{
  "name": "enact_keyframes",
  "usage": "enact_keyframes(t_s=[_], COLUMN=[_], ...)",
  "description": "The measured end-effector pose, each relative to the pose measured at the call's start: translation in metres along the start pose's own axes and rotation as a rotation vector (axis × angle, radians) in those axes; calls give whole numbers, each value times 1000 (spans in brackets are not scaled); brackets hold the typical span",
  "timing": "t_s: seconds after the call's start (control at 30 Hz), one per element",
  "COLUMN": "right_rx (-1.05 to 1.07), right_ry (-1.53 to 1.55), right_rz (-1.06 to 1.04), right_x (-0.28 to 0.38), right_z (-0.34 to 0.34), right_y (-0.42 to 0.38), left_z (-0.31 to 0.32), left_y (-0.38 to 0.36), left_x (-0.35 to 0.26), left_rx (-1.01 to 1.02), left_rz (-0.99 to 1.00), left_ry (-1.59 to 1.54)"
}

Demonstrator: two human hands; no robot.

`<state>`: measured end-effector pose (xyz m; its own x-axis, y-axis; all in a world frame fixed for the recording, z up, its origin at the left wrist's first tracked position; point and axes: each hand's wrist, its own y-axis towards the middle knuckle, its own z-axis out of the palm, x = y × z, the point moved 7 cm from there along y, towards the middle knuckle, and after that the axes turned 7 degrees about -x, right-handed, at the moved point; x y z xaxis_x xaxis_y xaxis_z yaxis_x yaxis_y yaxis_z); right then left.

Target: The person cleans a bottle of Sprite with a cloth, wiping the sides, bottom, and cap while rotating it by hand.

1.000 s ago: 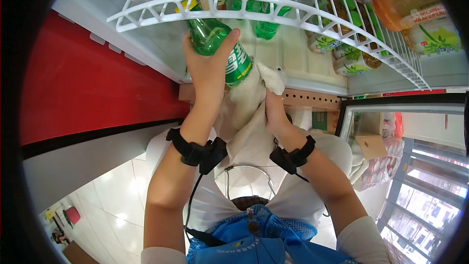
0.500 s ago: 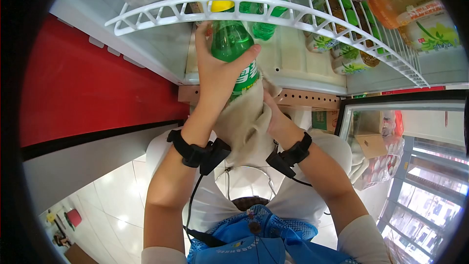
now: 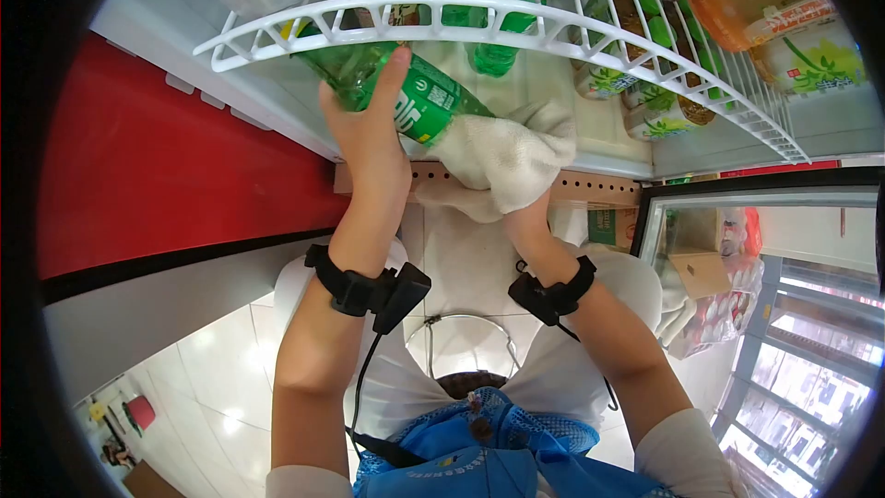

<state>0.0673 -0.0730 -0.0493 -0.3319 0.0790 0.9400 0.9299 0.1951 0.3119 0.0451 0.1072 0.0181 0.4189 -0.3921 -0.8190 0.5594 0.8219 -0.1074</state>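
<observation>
My left hand is wrapped around a green plastic soda bottle inside the fridge compartment. The bottle lies tilted, its yellow cap up at the left behind the shelf edge and its base toward the right. A cream cloth covers most of my right hand, which grips it and presses it against the bottle's lower end. The fingers of that hand are hidden under the cloth.
A white wire shelf crosses above my hands, with large clear bottles on it. Other green bottles and several drinks stand deeper in. The fridge door hangs open at the right, and a red panel is at the left.
The bottle has gone from nearly upright to tilted, its cap swinging left. My left hand has shifted left with it, and my right hand and the cloth have moved up and right around its base.
</observation>
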Motion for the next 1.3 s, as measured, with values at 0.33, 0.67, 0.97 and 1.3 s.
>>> enact_keyframes(t_s=[0.33, 0.67, 0.97, 1.3], right_rx=[232, -185, -242, 21], right_ry=[1140, 504, 495, 917], right_rz=[1233, 498, 398, 1063], right_x=[-12, -40, -13, -14], right_z=[48, -9, -19, 9], right_y=[-22, 6, 20, 13], left_z=[17, 0, 9, 4], left_y=[-16, 0, 3, 5], left_x=[2, 5, 11, 5], left_rx=[218, 26, 214, 148], left_rz=[55, -105, -255, -204], left_ry=[179, -56, -159, -146])
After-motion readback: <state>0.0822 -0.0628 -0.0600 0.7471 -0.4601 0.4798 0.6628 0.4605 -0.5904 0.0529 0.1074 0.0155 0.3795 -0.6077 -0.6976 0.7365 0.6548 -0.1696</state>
